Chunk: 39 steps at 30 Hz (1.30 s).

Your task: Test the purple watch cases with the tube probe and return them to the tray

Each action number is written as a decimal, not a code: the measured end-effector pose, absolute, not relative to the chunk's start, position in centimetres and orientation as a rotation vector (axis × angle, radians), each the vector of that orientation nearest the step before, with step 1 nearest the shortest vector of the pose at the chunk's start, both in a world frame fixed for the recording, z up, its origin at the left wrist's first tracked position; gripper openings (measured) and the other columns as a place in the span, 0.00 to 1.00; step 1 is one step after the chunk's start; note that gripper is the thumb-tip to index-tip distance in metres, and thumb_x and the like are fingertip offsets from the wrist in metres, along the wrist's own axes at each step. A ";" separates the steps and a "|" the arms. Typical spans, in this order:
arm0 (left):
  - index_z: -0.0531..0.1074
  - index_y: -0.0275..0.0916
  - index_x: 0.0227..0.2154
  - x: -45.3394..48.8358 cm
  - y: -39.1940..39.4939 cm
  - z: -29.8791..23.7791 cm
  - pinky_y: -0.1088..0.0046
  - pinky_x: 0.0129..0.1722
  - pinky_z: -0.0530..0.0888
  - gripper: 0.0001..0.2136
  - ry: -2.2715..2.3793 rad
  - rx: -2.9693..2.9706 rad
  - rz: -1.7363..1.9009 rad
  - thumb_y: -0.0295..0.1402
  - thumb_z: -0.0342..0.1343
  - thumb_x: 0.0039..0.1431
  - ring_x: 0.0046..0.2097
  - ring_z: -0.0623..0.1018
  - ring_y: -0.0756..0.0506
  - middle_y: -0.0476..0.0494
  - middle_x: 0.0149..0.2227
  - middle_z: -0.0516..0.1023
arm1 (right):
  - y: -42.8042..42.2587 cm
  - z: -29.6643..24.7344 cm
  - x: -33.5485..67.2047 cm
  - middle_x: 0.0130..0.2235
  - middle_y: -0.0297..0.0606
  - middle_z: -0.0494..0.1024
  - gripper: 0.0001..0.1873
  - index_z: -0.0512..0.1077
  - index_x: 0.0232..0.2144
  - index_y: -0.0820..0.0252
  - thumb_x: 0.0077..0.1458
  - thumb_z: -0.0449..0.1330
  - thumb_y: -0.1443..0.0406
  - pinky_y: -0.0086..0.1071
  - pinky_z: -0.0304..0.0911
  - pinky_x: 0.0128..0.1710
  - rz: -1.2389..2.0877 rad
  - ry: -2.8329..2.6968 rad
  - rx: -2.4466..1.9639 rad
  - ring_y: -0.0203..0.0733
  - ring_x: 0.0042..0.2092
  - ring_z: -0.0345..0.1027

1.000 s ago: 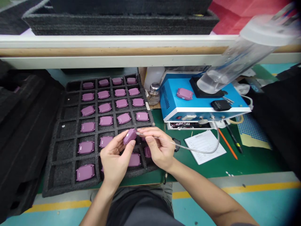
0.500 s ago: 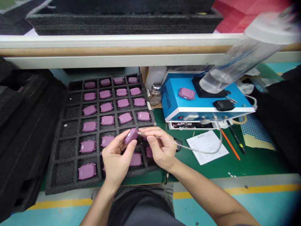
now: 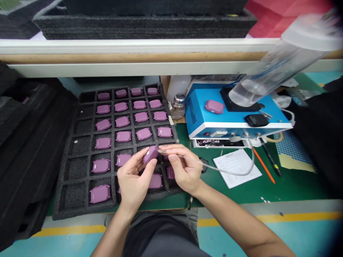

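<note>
Left hand (image 3: 132, 182) grasping a mauve plastic device case (image 3: 150, 154) above the lower right of the foam tray (image 3: 80, 167); right hand (image 3: 183, 166) pinching a clear flexible tube (image 3: 214, 169), its metal tip at the case; blue bench unit (image 3: 206, 116) beyond the tray's right edge.

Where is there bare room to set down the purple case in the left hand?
Bare green mat lies right of the paper sheet and orange pencil. The foam tray's leftmost cells are unfilled. It is crowded around the left hand and right hand, among filled cells.
</note>
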<state>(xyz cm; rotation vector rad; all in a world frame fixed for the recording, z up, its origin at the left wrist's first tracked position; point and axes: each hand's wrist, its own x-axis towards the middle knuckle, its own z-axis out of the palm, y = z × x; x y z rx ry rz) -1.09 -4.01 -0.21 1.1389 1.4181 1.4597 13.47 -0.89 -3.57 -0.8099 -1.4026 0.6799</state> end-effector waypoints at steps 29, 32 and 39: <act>0.84 0.34 0.46 -1.0 -4.0 -0.2 0.69 0.48 0.86 0.16 1.410 1.126 1.489 0.33 0.72 0.55 0.45 0.89 0.40 0.37 0.47 0.88 | -0.9 -3.5 13.5 0.43 0.39 0.87 0.09 0.80 0.43 0.52 0.68 0.60 0.69 0.39 0.81 0.48 0.694 -1.406 -0.765 0.43 0.47 0.84; 0.84 0.34 0.46 -1.0 -4.1 -0.1 0.71 0.48 0.86 0.16 1.402 1.124 1.498 0.32 0.72 0.55 0.45 0.89 0.41 0.37 0.46 0.88 | -0.9 -3.5 13.5 0.43 0.39 0.87 0.09 0.80 0.44 0.52 0.68 0.60 0.69 0.39 0.81 0.48 0.693 -1.408 -0.762 0.43 0.47 0.84; 0.84 0.35 0.47 -1.1 -3.7 -0.6 0.70 0.48 0.86 0.15 1.372 1.139 1.507 0.31 0.72 0.56 0.45 0.89 0.41 0.39 0.46 0.88 | -0.7 -3.5 13.5 0.42 0.40 0.87 0.08 0.79 0.43 0.53 0.68 0.60 0.68 0.41 0.82 0.47 0.645 -1.426 -0.782 0.44 0.46 0.84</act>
